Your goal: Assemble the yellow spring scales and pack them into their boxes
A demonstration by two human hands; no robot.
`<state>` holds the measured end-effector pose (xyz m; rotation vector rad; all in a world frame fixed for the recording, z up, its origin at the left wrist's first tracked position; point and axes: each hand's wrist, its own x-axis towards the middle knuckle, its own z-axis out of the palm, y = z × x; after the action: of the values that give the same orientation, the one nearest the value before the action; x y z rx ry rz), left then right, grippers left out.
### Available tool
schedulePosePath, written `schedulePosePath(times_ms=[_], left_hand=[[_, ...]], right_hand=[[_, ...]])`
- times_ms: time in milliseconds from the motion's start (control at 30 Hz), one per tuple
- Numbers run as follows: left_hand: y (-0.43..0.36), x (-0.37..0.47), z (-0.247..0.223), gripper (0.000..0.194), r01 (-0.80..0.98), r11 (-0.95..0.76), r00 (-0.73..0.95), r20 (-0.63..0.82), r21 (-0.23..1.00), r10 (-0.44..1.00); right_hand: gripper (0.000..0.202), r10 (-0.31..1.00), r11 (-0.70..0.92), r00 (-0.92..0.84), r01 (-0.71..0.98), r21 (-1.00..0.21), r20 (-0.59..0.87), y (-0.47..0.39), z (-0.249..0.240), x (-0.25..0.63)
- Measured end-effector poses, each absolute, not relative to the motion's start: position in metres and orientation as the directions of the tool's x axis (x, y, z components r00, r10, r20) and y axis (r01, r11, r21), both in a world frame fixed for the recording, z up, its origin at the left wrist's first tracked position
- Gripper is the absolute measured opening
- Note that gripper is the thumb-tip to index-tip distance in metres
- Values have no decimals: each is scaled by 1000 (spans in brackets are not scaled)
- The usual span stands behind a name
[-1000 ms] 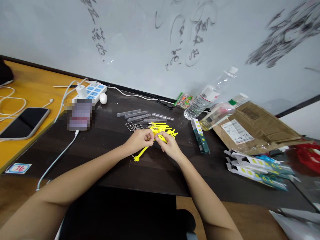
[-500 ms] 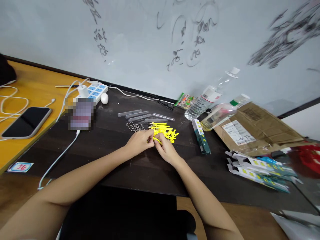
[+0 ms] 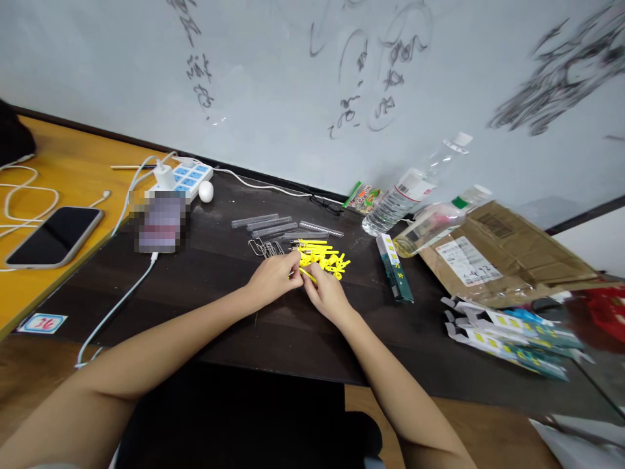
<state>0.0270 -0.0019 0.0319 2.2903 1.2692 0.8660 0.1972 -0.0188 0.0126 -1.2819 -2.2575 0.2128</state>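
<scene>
My left hand (image 3: 274, 277) and my right hand (image 3: 330, 296) meet over the dark table, fingers pinched. A thin yellow stick (image 3: 308, 275) spans the small gap between them, one end at each hand's fingertips; its ends are hidden by the fingers. Just beyond my right hand lies a pile of small yellow plastic pieces (image 3: 338, 264), some with rings. Yellow sticks with metal tips (image 3: 312, 243) lie behind that pile. Bent metal wire loops (image 3: 265, 248) rest beyond my left hand. Several clear plastic tubes (image 3: 273, 227) lie farther back.
Right of my hands are a green and white box (image 3: 394, 268), two leaning bottles (image 3: 398, 198), a cardboard parcel (image 3: 517, 251) and several opened boxes (image 3: 508, 339). On the left are a charging phone (image 3: 160, 221), a power strip (image 3: 195, 176) and another phone (image 3: 55, 236). A whiteboard (image 3: 273, 85) borders the back.
The view has shifted slightly. Both hands keep nearly the same place, and the yellow stick between them shows a little more clearly now.
</scene>
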Motion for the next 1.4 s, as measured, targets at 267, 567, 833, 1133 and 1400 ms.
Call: schedulePosePath(times_ms=[267,567,833,1133,1400], left_hand=[[-1,26,31,8,570,-529,399,351,629,847],[7,22,24,11,260,-529,436,391,807,810],[9,24,17,14,93,-472,447,387,877,806],[9,22,18,13,284,-613,462,455,737,761],[10,22,12,11,402,-723,465,556,561,689]], right_hand=[[19,820,550,-418,766,-333,391,-21,17,196],[18,924,369,-213,279,-887,317,-16,9,195],[23,939,319,-192,191,-928,284,-14,5,194],[23,923,378,-158,190,-906,352,-17,10,190],[32,944,-67,-329,-252,-965,20,-22,18,182]])
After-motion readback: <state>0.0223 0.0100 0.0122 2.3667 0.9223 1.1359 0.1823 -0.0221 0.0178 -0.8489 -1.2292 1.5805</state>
